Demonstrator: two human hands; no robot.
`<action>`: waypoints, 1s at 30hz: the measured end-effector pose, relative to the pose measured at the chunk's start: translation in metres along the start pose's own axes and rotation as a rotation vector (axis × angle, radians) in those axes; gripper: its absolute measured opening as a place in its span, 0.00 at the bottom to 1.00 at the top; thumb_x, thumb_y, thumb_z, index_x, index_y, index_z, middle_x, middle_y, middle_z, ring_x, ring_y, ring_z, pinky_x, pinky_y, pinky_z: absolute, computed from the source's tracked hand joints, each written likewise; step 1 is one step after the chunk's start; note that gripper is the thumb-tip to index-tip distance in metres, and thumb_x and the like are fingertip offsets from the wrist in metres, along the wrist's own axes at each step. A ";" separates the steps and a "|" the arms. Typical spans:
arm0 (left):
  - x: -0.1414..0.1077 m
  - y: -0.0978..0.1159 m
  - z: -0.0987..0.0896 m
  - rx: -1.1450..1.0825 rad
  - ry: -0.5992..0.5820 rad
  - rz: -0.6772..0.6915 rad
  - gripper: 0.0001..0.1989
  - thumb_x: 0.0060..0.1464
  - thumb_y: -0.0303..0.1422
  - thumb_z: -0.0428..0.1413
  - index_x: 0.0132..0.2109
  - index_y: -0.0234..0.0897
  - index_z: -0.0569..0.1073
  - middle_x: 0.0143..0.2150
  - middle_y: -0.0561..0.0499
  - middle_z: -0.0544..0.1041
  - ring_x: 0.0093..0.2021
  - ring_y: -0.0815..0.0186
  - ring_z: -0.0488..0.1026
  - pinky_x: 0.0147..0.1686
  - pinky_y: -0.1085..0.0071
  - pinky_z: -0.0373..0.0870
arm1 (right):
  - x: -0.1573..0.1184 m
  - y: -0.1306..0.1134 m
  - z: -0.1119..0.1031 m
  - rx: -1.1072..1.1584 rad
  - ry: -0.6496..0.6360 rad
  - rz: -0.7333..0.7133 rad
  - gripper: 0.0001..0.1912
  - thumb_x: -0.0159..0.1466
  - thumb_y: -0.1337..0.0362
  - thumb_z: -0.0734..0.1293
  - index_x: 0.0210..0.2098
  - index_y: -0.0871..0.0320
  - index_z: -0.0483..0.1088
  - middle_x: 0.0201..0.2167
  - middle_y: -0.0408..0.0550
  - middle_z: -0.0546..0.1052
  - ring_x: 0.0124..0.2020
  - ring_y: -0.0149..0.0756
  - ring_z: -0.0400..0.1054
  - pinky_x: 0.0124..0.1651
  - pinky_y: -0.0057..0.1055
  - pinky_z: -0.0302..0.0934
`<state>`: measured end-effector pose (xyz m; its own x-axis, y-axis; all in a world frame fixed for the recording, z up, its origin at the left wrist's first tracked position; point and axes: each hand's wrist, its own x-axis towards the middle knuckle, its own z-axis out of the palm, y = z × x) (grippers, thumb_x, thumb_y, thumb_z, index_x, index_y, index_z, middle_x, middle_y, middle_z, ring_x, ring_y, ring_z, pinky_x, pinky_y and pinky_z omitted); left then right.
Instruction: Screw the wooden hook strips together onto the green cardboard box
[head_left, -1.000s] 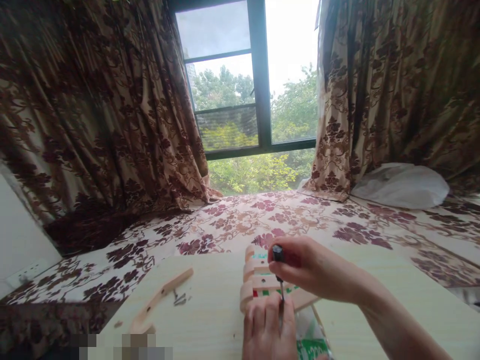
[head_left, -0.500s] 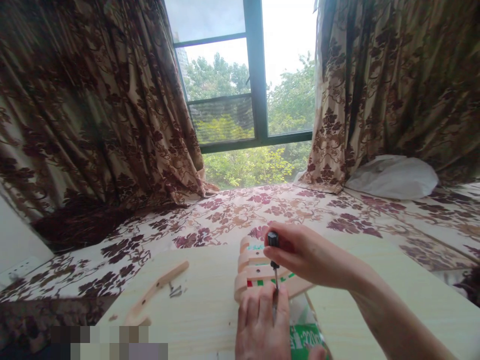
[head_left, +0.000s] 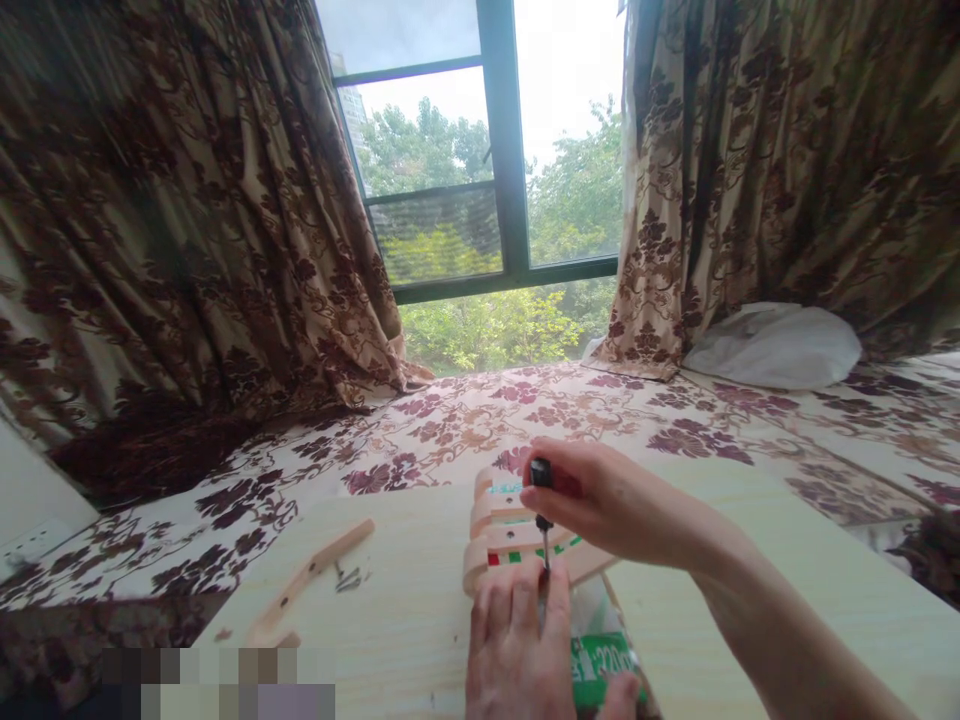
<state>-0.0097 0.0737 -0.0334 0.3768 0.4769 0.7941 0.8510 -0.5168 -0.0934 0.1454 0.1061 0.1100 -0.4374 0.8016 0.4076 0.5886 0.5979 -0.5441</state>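
Observation:
In my right hand (head_left: 585, 495) is a screwdriver (head_left: 541, 480) with a black handle, held nearly upright. Its metal shaft points down to the fingers of my left hand (head_left: 521, 630), where the tip is hidden. Those left fingers lie closed over the near part of a pale wooden piece (head_left: 517, 541) with curved-ended slats and dark screw holes. The thumb sits apart to the right, over a green and white printed package (head_left: 596, 665). Bits of green and red print show between the slats.
Left of my hands, a loose curved wooden part (head_left: 319, 570) lies on the pale wooden board (head_left: 405, 600), with several screws (head_left: 349, 578) beside it. Floral cloth (head_left: 480, 420) spreads behind, toward the window. A white plastic bag (head_left: 772, 347) rests at the back right.
The view has shifted slightly. My right hand still grips the screwdriver, which stands a little lower against my left fingers. The left hand keeps its place on the wooden piece.

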 end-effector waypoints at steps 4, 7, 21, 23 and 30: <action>0.001 0.002 -0.001 -0.015 0.007 -0.024 0.32 0.52 0.53 0.41 0.55 0.39 0.65 0.49 0.47 0.68 0.51 0.57 0.62 0.52 0.62 0.54 | 0.002 0.000 0.003 -0.093 0.056 0.046 0.12 0.62 0.59 0.61 0.26 0.57 0.58 0.20 0.38 0.61 0.22 0.26 0.51 0.24 0.26 0.43; 0.001 0.005 0.001 -0.033 0.026 -0.060 0.32 0.51 0.56 0.40 0.54 0.39 0.67 0.49 0.48 0.69 0.51 0.57 0.62 0.51 0.62 0.55 | 0.002 -0.003 0.004 -0.058 0.038 0.016 0.09 0.61 0.61 0.62 0.27 0.57 0.59 0.20 0.37 0.62 0.22 0.26 0.52 0.25 0.25 0.44; -0.003 0.005 0.000 -0.136 -0.038 -0.109 0.33 0.49 0.55 0.45 0.56 0.41 0.64 0.52 0.48 0.67 0.53 0.54 0.61 0.53 0.58 0.58 | 0.003 0.000 0.005 -0.005 0.023 0.020 0.09 0.63 0.61 0.61 0.28 0.56 0.58 0.20 0.37 0.61 0.22 0.25 0.52 0.24 0.25 0.44; -0.004 0.004 -0.001 -0.139 -0.051 -0.103 0.33 0.48 0.54 0.47 0.57 0.42 0.64 0.53 0.48 0.66 0.53 0.54 0.61 0.53 0.59 0.59 | 0.002 0.000 0.005 -0.003 0.021 0.012 0.09 0.63 0.61 0.60 0.28 0.56 0.58 0.20 0.37 0.61 0.22 0.26 0.53 0.24 0.25 0.44; 0.000 0.008 0.000 -0.139 0.017 -0.129 0.34 0.49 0.58 0.44 0.55 0.42 0.66 0.51 0.49 0.67 0.53 0.57 0.61 0.53 0.62 0.56 | 0.004 0.000 0.007 -0.114 0.075 0.055 0.13 0.62 0.58 0.61 0.25 0.57 0.57 0.19 0.38 0.61 0.22 0.26 0.52 0.24 0.26 0.44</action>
<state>-0.0033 0.0692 -0.0340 0.2602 0.5340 0.8045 0.8325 -0.5461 0.0932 0.1391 0.1093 0.1062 -0.3531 0.8280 0.4355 0.6854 0.5458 -0.4820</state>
